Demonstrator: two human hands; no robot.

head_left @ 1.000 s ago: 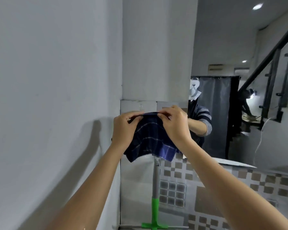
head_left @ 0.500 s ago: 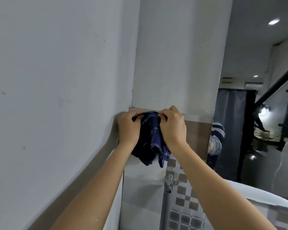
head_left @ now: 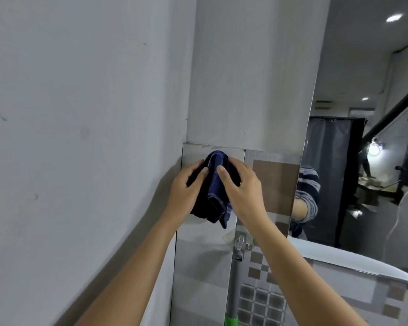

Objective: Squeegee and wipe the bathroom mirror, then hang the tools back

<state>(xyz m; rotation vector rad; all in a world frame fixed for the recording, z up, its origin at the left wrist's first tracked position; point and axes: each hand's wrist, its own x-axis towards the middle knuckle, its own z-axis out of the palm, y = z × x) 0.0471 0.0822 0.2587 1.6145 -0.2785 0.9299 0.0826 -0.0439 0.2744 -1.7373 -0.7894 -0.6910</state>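
A dark blue checked cloth hangs bunched against the tiled wall just under the plaster edge, near the corner. My left hand rests on its left side with fingers loosely apart. My right hand lies on its right side, fingers spread over the fabric. Whatever the cloth hangs from is hidden behind it. Below it the squeegee hangs from a clear wall hook, with a grey shaft and a green grip at the bottom edge. The mirror fills the right side.
A plain grey wall runs close along the left and meets the tiled wall at the corner. The mirror reflects a sleeve, a dark curtain, a staircase and ceiling lights. A white curved rim sits at lower right.
The cloth went from stretched wide between both hands to bunched against the wall. My fingers have loosened from pinching its top to resting on its sides. The view moved closer.
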